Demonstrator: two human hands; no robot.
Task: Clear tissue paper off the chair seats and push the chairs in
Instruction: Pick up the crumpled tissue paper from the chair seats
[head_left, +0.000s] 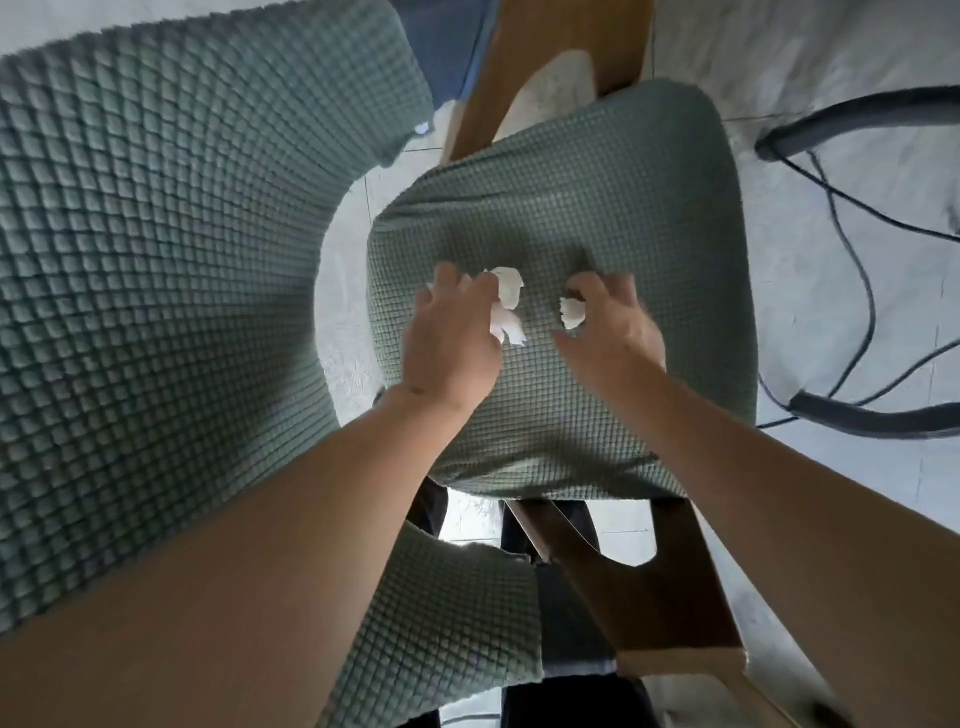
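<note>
A chair seat in a green, waffle-textured cover lies below me, its curved backrest sweeping round the left side. My left hand is over the seat's middle, fingers closed on crumpled white tissue paper that sticks out to its right. My right hand is beside it, fingers curled around a smaller white tissue wad that rests on the seat. Both forearms reach in from the bottom of the view.
Wooden chair legs show below the seat, and another wooden leg above it. Dark cables and a dark curved bar lie on the pale tiled floor to the right.
</note>
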